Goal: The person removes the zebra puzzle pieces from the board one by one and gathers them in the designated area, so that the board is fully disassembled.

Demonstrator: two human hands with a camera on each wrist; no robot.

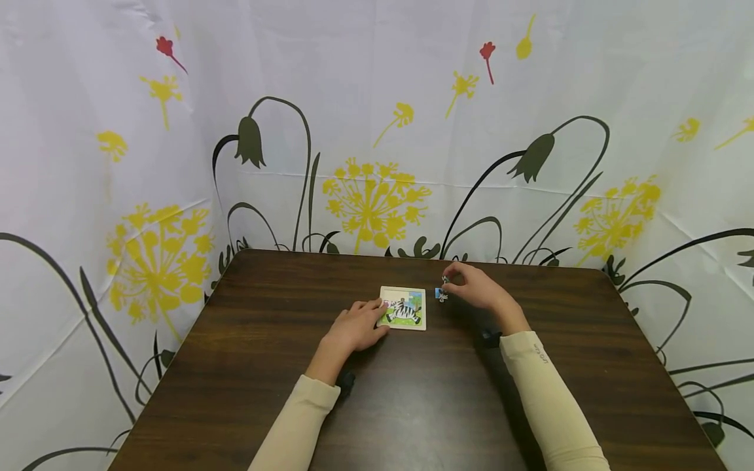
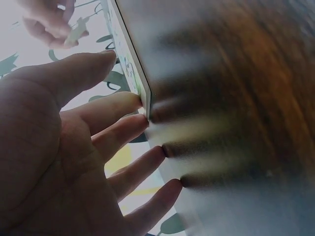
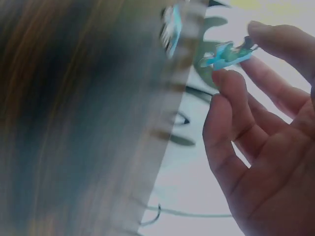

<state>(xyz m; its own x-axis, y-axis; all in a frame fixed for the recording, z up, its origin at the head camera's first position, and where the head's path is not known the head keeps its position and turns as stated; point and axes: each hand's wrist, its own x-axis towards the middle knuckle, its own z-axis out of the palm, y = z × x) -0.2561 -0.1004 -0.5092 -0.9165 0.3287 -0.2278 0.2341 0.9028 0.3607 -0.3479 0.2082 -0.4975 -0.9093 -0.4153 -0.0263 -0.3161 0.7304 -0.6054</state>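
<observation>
A small square wooden puzzle board (image 1: pixel 406 327) with a running zebra picture lies mid-table. Pale wood shows in its upper left part. My left hand (image 1: pixel 356 326) rests at the board's left side, fingers spread. In the left wrist view its fingertips meet the table and the edge of the board (image 2: pixel 143 93). To the right, my right hand (image 1: pixel 476 288) pinches a blue and green puzzle piece (image 3: pixel 231 55) between thumb and fingers, above the table. Below that hand, a loose puzzle piece (image 1: pixel 438 294) with blue and zebra stripes lies just right of the board.
The dark wooden table (image 1: pixel 412 405) reaches back to a white curtain (image 1: pixel 377 78) printed with yellow, red and dark flowers. The curtain also runs along both sides. A dark wrist device (image 1: pixel 490 337) sits under the right wrist.
</observation>
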